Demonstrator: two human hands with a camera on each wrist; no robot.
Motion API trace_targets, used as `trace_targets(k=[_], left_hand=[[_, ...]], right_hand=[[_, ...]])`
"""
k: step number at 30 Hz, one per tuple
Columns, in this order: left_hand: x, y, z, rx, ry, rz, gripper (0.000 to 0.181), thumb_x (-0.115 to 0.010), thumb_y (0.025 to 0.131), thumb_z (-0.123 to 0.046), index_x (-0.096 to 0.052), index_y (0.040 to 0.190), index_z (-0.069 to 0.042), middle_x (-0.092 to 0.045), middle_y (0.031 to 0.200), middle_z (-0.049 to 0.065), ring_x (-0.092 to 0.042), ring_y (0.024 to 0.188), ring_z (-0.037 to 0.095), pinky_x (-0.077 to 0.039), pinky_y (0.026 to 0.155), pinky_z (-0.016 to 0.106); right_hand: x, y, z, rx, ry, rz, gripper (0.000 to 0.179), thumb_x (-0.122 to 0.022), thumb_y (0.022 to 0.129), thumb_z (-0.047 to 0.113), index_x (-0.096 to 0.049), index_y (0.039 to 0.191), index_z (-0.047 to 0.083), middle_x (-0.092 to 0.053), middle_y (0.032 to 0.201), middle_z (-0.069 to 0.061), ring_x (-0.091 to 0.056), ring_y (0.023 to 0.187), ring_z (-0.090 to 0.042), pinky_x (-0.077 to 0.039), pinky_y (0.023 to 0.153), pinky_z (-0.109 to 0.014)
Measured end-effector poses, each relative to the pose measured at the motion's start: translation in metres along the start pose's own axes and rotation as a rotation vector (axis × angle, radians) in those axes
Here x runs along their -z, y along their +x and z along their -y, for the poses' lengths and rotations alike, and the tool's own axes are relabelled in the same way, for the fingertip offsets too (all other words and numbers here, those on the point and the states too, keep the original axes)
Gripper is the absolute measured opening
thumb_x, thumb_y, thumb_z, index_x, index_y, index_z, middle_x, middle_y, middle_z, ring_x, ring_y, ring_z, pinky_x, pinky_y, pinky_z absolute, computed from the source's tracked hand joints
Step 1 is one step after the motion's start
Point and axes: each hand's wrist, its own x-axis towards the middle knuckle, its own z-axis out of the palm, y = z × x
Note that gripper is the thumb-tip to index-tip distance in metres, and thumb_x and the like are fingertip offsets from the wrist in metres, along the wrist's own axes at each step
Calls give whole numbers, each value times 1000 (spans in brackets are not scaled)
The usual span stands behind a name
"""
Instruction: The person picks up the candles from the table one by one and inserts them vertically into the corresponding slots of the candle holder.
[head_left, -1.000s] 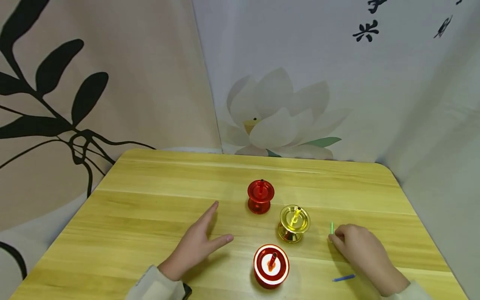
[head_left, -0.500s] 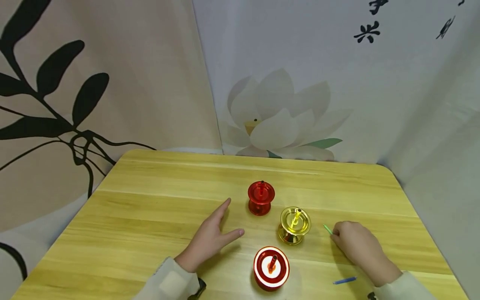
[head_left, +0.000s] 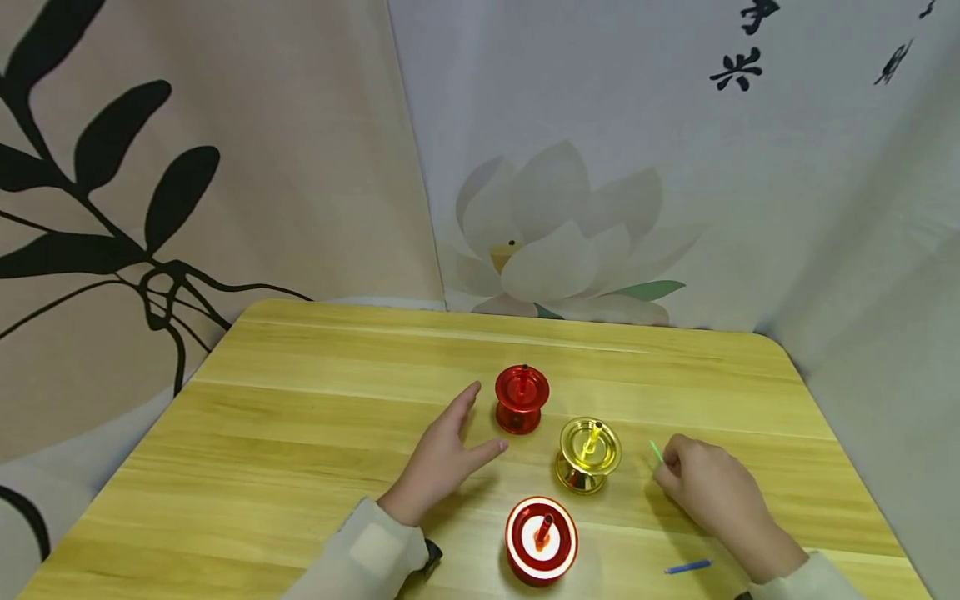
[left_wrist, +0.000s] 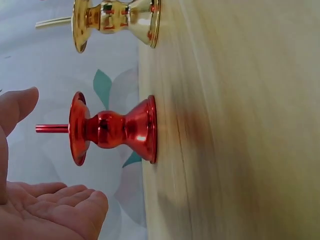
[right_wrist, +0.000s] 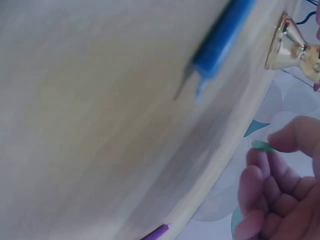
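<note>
My left hand [head_left: 438, 462] is held over the table with its fingers spread, left of a shiny red candlestick [head_left: 519, 418]. In the left wrist view that red candlestick [left_wrist: 111, 129] stands upright on its flared base, apart from the thumb and fingers. My right hand [head_left: 708, 483], to the right of a gold candlestick [head_left: 580, 479], pinches a thin green candle [head_left: 656, 452] between thumb and fingertips. The right wrist view shows only a short end of the green candle [right_wrist: 261, 145]. A second red candlestick [head_left: 540, 575] with a bright, reflecting top stands nearest the front.
A thin blue candle [head_left: 688, 567] lies on the wooden table [head_left: 300, 400] in front of my right hand. The right wrist view also catches part of a purple stick [right_wrist: 156, 233]. A printed curtain [head_left: 585, 167] hangs behind the table's far edge.
My left hand has moved right and away from me, closer to the back red candlestick. The green candle tilts more to the left than a second ago, and the right hand has shifted slightly.
</note>
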Motion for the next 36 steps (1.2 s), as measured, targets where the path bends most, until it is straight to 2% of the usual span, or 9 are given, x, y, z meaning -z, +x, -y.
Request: trace_targets(k=[4,8,13,18,23,28,31,36], left_hand=[[-5,6,0,-11,3,1,91,-80,87,-30,-28,159,-12,-30,162,9,-36,144,32,-36,115,45],[-8,13,1,-15,44,9,91,-79,87,-33,-28,158,-9,-31,161,11,-36,144,34,-35,116,48],[-10,22,1,-13,33,21,89,-79,89,-31,-28,158,-6,-32,161,13,-35,144,35,-35,115,49],[-11,32,-1,-18,-27,37,88,-79,89,-25,-27,157,-4,-31,162,11,-33,147,31,-34,117,45],[-15,41,-4,-23,-65,56,91,-79,88,-24,-25,158,-5,-32,161,11,-34,146,27,-32,118,43],[-18,48,-7,-5,-34,56,99,-82,85,-30,-21,160,-9,-33,161,7,-36,145,27,-35,117,47],[-21,52,-9,-9,-13,55,101,-82,84,-34,-21,160,-8,-35,160,8,-40,143,29,-38,114,50],[-25,58,-8,-18,-11,54,99,-82,85,-30,-21,160,-7,-37,158,9,-45,138,31,-44,109,50]], right_hand=[[1,-3,5,17,30,-63,8,-65,87,16,-63,84,10,-55,67,5,-45,56,-12,-40,48,-29],[1,-4,11,45,47,-156,7,-66,86,15,-62,83,10,-59,67,4,-46,53,-10,-40,46,-26],[2,-5,17,87,74,-255,7,-68,86,14,-62,83,11,-60,66,5,-53,58,-7,-42,46,-24],[5,-6,24,62,184,-257,4,-68,88,13,-64,86,13,-63,72,7,-60,67,-8,-48,53,-24],[8,-7,29,31,300,-277,6,-67,89,11,-64,86,15,-64,75,8,-61,69,-9,-48,55,-23],[12,-5,36,59,342,-313,7,-68,89,9,-65,86,15,-63,74,9,-58,64,-6,-45,54,-23],[14,-3,39,72,350,-317,6,-68,89,10,-65,87,15,-64,75,10,-57,65,-4,-45,54,-23],[15,0,43,78,360,-315,6,-69,89,10,-66,88,15,-64,76,10,-57,64,-5,-46,55,-22]])
